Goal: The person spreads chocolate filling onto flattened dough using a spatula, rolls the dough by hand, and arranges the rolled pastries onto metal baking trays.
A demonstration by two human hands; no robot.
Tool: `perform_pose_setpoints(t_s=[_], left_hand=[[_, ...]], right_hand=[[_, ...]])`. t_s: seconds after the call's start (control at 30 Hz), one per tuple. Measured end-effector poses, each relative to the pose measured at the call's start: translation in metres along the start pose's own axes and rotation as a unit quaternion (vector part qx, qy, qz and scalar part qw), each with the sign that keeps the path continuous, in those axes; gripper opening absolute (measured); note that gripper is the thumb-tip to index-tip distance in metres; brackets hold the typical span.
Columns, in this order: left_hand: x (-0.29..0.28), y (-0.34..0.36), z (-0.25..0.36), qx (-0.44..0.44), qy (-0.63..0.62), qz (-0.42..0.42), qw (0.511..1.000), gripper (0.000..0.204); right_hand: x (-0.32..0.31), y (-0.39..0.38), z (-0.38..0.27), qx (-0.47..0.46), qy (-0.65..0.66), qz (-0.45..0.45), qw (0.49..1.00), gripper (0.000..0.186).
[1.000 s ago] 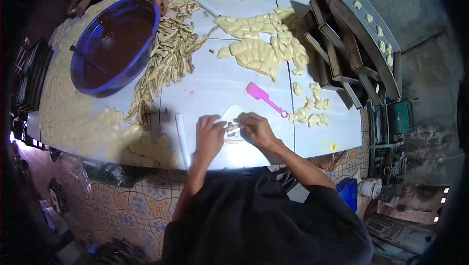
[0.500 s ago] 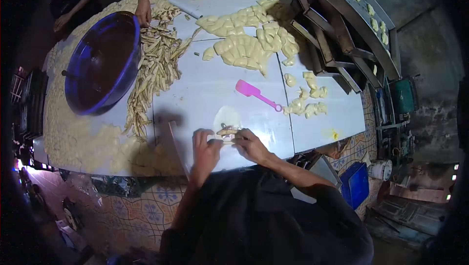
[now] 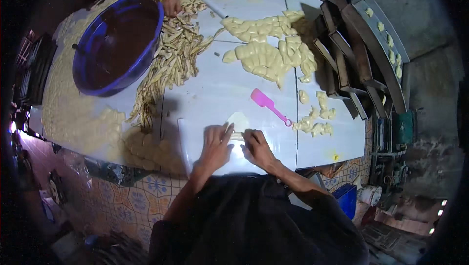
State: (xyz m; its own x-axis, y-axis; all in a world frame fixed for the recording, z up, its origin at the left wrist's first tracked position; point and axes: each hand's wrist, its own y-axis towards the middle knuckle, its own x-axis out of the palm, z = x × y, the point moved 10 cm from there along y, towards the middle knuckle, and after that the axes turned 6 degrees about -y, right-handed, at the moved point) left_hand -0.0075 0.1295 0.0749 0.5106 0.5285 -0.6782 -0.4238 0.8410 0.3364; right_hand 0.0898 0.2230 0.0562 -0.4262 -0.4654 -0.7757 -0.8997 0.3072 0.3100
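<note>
A thin, pale, flat piece of dough lies on the white table in front of me. Its near edge is folded over into a small roll, and the filling inside is mostly hidden. My left hand has its fingers bent round the left end of the roll. At the right end, the curled fingers of my right hand press on the same dough. A pink spatula lies beyond my right hand, to the right of the dough.
A large blue basin of dark brown contents stands at left, beside piled brown-edged pale strips. Many dough lumps spread ahead. Stacked metal trays stand at right. Across the table another person's hand touches the strips.
The filling, exposed on the dough before, is now mostly covered by the folded edge. My fingers have moved onto the roll. The whole view has shifted slightly.
</note>
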Motion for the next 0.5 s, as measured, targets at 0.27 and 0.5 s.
perform_pose_setpoints(t_s=[0.27,0.5], left_hand=[[0.001,-0.014,-0.015,-0.074,0.124,0.070,0.987,0.036],[0.045,0.069,-0.078,-0.196,0.170,-0.069,0.963,0.074]], right_hand=[[-0.012,-0.002,0.019,0.111,-0.103,0.070,0.986,0.034],[0.041,0.068,0.062,0.187,-0.239,-0.037,0.952,0.072]])
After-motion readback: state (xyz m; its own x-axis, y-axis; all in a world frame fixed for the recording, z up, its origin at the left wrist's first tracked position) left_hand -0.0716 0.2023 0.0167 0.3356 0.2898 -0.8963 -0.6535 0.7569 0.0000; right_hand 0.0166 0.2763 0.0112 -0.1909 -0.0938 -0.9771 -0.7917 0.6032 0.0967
